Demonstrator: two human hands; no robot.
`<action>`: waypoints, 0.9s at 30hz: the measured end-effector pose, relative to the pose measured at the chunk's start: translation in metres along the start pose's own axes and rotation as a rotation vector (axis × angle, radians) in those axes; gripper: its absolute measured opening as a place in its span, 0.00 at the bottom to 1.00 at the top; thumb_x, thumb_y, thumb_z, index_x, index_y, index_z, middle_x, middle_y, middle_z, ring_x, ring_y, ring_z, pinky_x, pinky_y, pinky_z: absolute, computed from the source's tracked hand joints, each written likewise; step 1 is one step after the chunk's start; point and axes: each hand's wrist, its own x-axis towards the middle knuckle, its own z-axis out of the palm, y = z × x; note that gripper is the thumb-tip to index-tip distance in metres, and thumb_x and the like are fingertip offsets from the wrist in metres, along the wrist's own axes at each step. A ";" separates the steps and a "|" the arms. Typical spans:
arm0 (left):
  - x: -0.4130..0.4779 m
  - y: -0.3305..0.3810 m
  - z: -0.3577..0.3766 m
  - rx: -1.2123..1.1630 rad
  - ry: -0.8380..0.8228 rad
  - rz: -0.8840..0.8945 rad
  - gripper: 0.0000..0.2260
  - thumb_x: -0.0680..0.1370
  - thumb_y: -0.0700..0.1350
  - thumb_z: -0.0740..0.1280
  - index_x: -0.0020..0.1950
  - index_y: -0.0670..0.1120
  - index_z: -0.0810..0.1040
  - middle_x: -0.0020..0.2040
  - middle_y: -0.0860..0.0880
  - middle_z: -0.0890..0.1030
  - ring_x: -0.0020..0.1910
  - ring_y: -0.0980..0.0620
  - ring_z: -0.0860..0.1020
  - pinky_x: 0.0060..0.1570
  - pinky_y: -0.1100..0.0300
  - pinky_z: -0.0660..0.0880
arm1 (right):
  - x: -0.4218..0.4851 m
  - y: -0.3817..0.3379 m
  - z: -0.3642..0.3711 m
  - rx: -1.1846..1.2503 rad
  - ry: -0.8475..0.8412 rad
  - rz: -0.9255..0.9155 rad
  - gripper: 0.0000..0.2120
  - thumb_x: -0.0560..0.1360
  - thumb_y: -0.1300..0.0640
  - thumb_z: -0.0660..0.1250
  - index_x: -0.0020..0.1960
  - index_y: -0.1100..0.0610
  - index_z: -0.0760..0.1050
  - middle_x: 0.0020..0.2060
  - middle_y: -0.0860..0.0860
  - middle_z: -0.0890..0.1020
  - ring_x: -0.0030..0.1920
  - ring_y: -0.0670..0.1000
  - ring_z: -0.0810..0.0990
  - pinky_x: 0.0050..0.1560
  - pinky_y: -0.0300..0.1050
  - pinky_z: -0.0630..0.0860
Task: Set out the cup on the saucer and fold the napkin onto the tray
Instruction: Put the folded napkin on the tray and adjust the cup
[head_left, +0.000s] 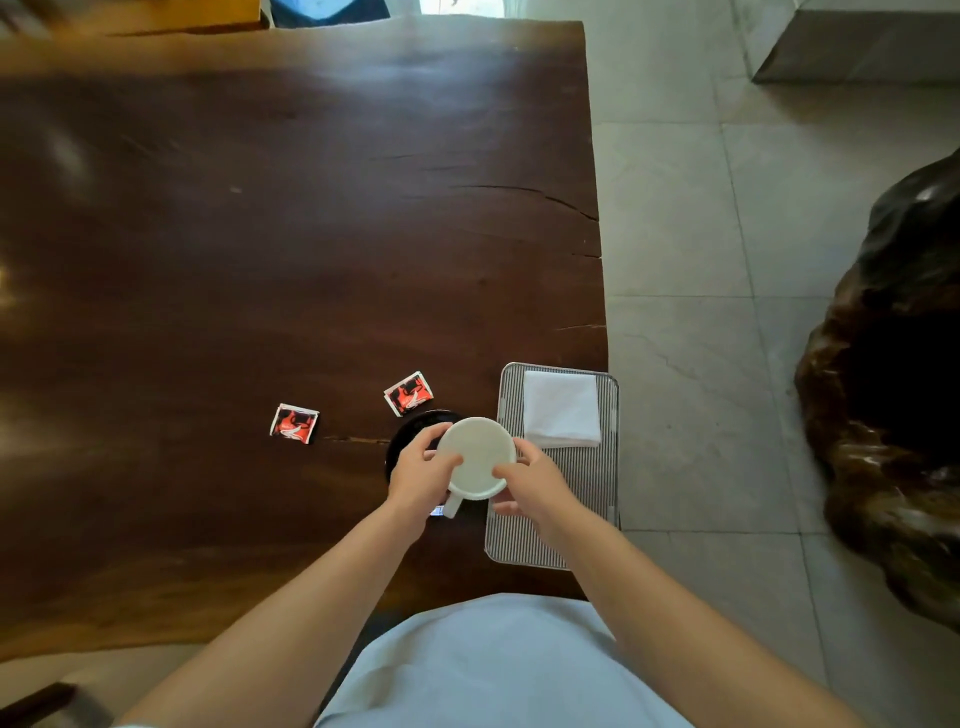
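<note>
Dark wood table (260, 208), tiled floor (701, 208) to R. White cup (475, 457) gripped by L hand (416, 479) & R hand (534, 488) over saucer (410, 423), handle twd person

Cup (478, 454): white, round, handle pointing near. Sits over right part of saucer (415, 420); contact with it unclear, upright or inverted unclear. Left hand (421, 475) and right hand (530, 486) grip its sides.
Saucer: dark, round, just left of tray (597, 483), mostly hidden.
Napkin (561, 408): white, folded square, flat on far half of tray.
Tray: grey, striped, rectangular, long side near-to-far, at right table edge.
</note>
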 end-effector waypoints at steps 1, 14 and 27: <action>0.003 0.001 -0.005 -0.008 0.009 -0.010 0.17 0.77 0.41 0.69 0.62 0.59 0.77 0.55 0.46 0.81 0.54 0.49 0.79 0.45 0.51 0.80 | 0.002 -0.003 0.005 0.001 -0.014 0.010 0.22 0.77 0.63 0.65 0.69 0.50 0.68 0.58 0.54 0.75 0.55 0.56 0.80 0.43 0.49 0.85; 0.023 -0.016 -0.037 0.007 0.080 -0.094 0.16 0.78 0.43 0.69 0.61 0.59 0.75 0.57 0.47 0.78 0.58 0.48 0.77 0.56 0.44 0.80 | 0.014 -0.007 0.039 -0.148 -0.129 0.067 0.29 0.79 0.63 0.65 0.76 0.51 0.61 0.67 0.56 0.73 0.59 0.56 0.79 0.51 0.49 0.83; 0.012 -0.022 -0.037 0.038 0.040 -0.159 0.23 0.78 0.37 0.69 0.67 0.56 0.66 0.59 0.45 0.74 0.59 0.45 0.75 0.47 0.49 0.80 | 0.021 -0.005 0.039 -0.295 -0.135 0.013 0.33 0.78 0.62 0.65 0.79 0.48 0.57 0.70 0.54 0.70 0.64 0.57 0.76 0.51 0.49 0.82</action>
